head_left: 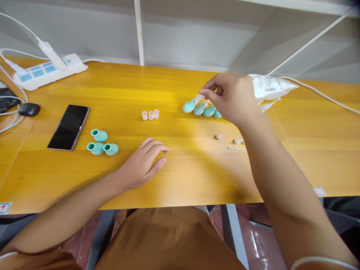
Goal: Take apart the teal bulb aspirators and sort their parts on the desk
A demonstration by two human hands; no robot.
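Note:
My right hand (229, 93) is closed in a pinch at the pale tip of a teal bulb syringe (189, 107), the leftmost in a row. Beside it lie more teal bulbs (209, 111) with pale nozzles, partly hidden by my hand. Palm down over the table's front half, my left hand (147, 161) is open and holds nothing; its thumb is apart from its fingers. Three small translucent cup-shaped pieces (151, 115) stand between the hands, farther back. To the left of my left hand are three loose teal bulbs (97, 148), their openings showing.
Small pale tips (219, 137) and a row of tiny pieces (236, 149) lie near my right forearm. A white plastic bag (271, 88) sits behind my right wrist. On the left are a phone (69, 127), a black mouse-like object (29, 109) and a power strip (50, 73) with cables.

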